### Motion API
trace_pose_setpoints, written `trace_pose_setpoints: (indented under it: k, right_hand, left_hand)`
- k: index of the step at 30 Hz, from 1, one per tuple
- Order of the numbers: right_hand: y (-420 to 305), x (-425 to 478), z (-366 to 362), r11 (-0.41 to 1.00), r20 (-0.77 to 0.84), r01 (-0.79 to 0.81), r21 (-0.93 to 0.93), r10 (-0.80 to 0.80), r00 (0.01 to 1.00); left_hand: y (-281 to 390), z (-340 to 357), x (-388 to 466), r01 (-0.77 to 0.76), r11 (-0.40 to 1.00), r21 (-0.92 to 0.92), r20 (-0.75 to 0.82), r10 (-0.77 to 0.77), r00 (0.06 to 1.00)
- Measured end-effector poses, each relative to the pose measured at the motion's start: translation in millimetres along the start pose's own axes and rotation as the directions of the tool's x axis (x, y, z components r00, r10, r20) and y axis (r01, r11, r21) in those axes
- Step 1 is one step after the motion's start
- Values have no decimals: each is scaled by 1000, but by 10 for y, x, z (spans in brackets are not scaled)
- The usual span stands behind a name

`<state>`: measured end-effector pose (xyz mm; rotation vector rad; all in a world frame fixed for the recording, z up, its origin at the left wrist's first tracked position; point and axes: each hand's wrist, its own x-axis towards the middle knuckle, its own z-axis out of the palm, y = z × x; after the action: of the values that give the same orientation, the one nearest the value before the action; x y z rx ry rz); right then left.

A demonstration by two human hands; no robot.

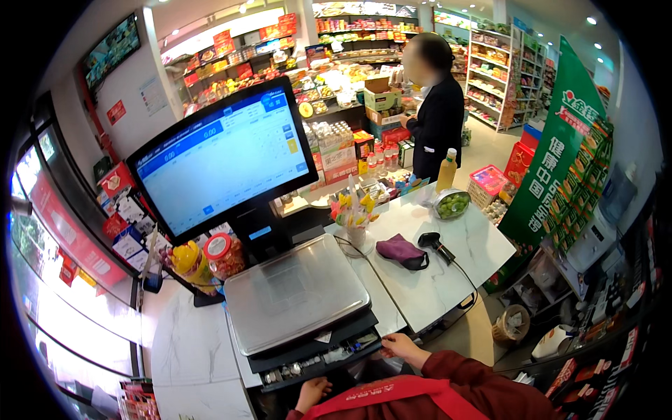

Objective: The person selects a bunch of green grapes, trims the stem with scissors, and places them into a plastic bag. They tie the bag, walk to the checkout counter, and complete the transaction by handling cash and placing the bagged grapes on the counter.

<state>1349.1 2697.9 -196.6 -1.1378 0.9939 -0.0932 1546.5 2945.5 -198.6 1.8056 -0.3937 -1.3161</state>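
Note:
My right hand touches the right front corner of a cash drawer, its fingers bent at the edge. The drawer stands pulled out and holds coins and small items. My left hand is near the drawer's front at its left part, fingers slightly curled; whether it touches the drawer is unclear. Above the drawer lies a flat metal scale plate. Behind it stands a lit checkout monitor. On the marble-look counter lie a purple cloth pouch and a black handheld barcode scanner.
A bottle of yellowish drink and a bag of green fruit stand at the counter's far end. A person in dark clothes stands beyond it. Candy jars are left of the scale, a wastebin at the right.

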Motion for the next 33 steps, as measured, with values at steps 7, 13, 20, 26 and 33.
trace_pose_setpoints:
  k: [7,13,20,26,33]
  right_hand:
    - [179,-196,2,985,-59,166,41,-163,985]
    - [185,-315,-174,951,-7,264,-160,-269,963]
    - [-1,-722,-743,877,183,436,-202,-403,896]
    - [240,-1146,-1802,924,63,369,-102,-364,929]
    - [671,-1346,-2740,947,-134,318,34,-311,941]
  left_hand:
    - [0,272,43,34,999,32,130,-38,991]
    - [86,617,-89,-39,998,53,71,35,997]
    - [115,1426,-139,-64,988,142,-17,67,998]
    - [409,2617,-236,-182,965,186,161,153,975]
    - [929,3360,-61,-259,869,421,270,153,951]
